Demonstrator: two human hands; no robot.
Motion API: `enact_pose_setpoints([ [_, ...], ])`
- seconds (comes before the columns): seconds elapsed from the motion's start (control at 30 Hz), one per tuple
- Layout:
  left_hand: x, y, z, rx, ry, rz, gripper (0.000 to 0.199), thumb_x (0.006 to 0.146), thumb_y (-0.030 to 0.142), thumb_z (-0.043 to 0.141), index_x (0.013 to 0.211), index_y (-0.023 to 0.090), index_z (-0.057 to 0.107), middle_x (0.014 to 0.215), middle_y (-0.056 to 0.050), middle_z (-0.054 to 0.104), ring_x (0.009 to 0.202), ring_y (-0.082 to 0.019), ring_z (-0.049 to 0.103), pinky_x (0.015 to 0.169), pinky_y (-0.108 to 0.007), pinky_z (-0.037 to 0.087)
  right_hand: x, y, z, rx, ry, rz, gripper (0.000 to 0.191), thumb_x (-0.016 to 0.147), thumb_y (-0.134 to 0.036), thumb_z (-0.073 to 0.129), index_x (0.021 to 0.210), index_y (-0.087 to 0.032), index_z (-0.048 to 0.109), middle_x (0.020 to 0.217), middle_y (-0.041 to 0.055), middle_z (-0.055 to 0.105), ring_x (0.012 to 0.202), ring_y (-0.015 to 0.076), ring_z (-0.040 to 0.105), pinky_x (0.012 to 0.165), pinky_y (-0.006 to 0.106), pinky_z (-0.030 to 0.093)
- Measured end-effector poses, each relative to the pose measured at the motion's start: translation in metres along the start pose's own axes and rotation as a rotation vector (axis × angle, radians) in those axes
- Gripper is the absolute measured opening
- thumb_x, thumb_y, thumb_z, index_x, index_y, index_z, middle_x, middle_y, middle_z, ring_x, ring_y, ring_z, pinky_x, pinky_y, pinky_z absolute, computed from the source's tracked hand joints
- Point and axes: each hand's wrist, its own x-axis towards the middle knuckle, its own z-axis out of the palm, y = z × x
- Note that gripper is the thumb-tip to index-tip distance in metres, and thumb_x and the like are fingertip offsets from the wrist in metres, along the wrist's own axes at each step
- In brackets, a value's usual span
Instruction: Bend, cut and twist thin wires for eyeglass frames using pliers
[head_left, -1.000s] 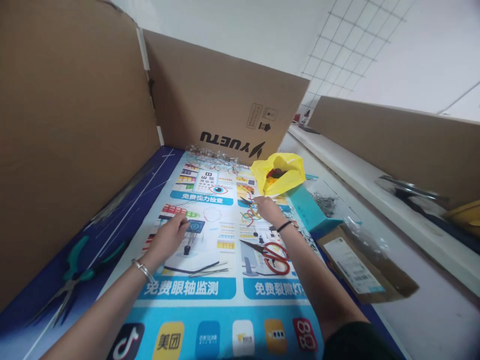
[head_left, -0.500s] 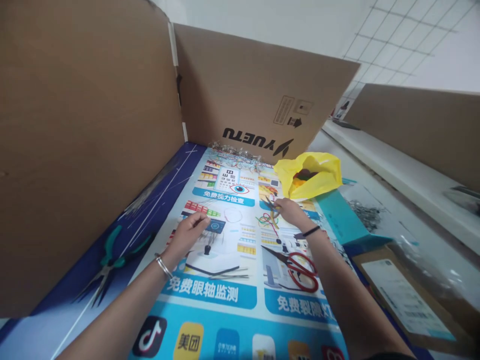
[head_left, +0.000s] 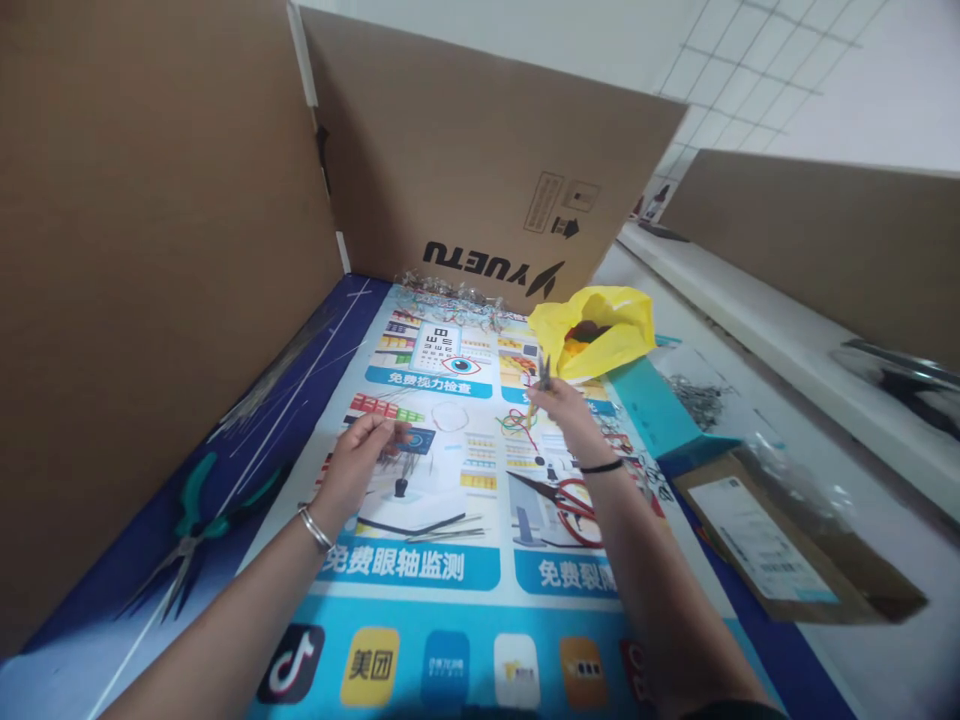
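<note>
My left hand [head_left: 358, 455] is over the printed poster, thumb and fingertips pinched together. Thin wire-like strands show just below the fingertips, but what they grip is too small to make out. In my right hand [head_left: 566, 412] is a small pair of pliers [head_left: 544, 374] with yellowish handles, its metal jaws pointing up and away from me. Beside that hand lie coloured cords [head_left: 517, 424], red and green. Red-handled scissors [head_left: 576, 510] rest on the poster, partly covered by my right forearm. Several thin sticks or wires [head_left: 446, 530] lie between my arms.
Teal-handled pliers [head_left: 196, 530] lie at left near a bundle of thin wires [head_left: 274, 385]. Cardboard panels [head_left: 480, 150] stand behind and at left. A yellow bag [head_left: 600, 335], a blue flap [head_left: 667, 415], a heap of metal bits [head_left: 697, 400] and a labelled cardboard package [head_left: 765, 540] sit at right.
The pliers in my right hand have turned from pointing left to pointing up, and their jaws look closer together. My left hand stays pinched. The whole view has shifted slightly.
</note>
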Motion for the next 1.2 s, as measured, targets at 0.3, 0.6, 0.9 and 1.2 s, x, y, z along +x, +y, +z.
enact_pose_setpoints([
  [0.3, -0.004, 0.003, 0.004, -0.004, 0.021, 0.028, 0.026, 0.076, 0.042, 0.060, 0.078, 0.016, 0.056, 0.089, -0.006, 0.067, 0.080, -0.017, 0.064, 0.067, -0.026, 0.048, 0.003, 0.018, 0.032, -0.168, -0.001, 0.004, 0.022, 0.059, -0.036, 0.063, 0.068, -0.017, 0.057, 0.061, -0.0033, 0.051, 0.063, 0.0137, 0.046, 0.060, 0.024, 0.036],
  [0.6, -0.004, 0.004, 0.006, -0.080, 0.060, -0.012, 0.025, 0.073, 0.040, 0.064, 0.078, 0.016, 0.056, 0.088, -0.005, 0.067, 0.075, -0.015, 0.063, 0.063, -0.024, 0.048, -0.013, -0.014, 0.021, 0.484, 0.015, 0.247, 0.037, 0.072, -0.041, 0.042, 0.100, -0.020, 0.053, 0.076, 0.0005, 0.057, 0.073, 0.0162, 0.056, 0.067, 0.031, 0.047],
  [0.9, -0.015, 0.004, 0.020, 0.069, 0.003, 0.050, 0.031, 0.071, 0.045, 0.064, 0.081, 0.016, 0.060, 0.085, -0.006, 0.067, 0.075, -0.016, 0.062, 0.063, -0.024, 0.048, -0.073, -0.050, 0.094, 0.691, -0.304, 0.352, 0.032, 0.068, -0.045, 0.065, 0.075, -0.021, 0.047, 0.053, -0.0090, 0.041, 0.043, 0.0067, 0.038, 0.041, 0.019, 0.032],
  [1.2, -0.021, 0.007, 0.031, 0.263, -0.029, 0.152, 0.025, 0.076, 0.042, 0.059, 0.077, 0.017, 0.059, 0.068, -0.001, 0.061, 0.060, -0.012, 0.055, 0.057, -0.023, 0.045, -0.090, -0.047, 0.120, 0.586, -0.364, 0.146, 0.020, 0.071, -0.037, 0.061, 0.076, -0.019, 0.053, 0.051, -0.0074, 0.045, 0.046, 0.0079, 0.041, 0.046, 0.021, 0.034],
])
